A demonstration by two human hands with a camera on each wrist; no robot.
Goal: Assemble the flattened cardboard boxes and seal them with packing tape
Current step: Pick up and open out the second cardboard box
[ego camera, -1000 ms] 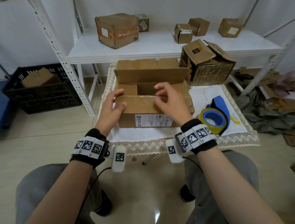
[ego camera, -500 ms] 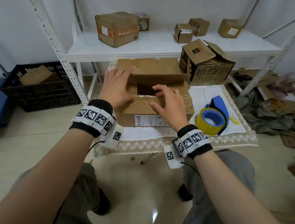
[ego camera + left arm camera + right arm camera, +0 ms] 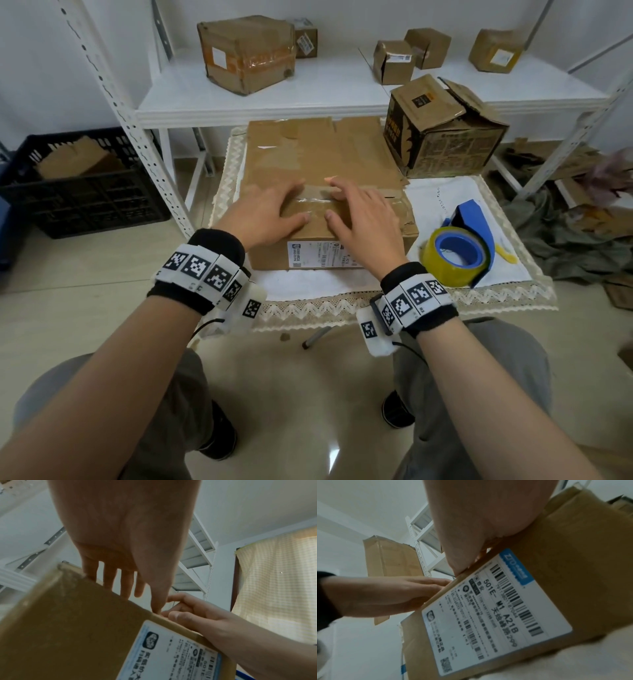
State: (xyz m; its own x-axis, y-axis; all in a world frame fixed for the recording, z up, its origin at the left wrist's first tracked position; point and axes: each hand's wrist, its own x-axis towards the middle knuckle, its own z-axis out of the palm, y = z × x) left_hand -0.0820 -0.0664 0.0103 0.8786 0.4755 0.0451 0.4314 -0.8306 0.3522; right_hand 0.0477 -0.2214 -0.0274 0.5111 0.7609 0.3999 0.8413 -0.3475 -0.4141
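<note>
The cardboard box [image 3: 325, 192] sits at the middle of my small cloth-covered table [image 3: 445, 301], its shipping label [image 3: 322, 253] facing me, and its top flaps are folded down flat. I have both palms on the seam where the near and far flaps meet, so they can't spring up before tape goes on. My left hand [image 3: 263, 212] lies at about 9 o'clock of the seam, fingers straight and spread, gripping nothing; my right hand [image 3: 359, 216] mirrors it at 3 o'clock, equally flat and pressing. The tape dispenser [image 3: 459, 250] waits at 3 o'clock of the box, close to my right wrist, an easy reach, I'd judge. Beyond the box, at 1 o'clock, a printed dark box [image 3: 442, 130] stands with torn flaps open.
</note>
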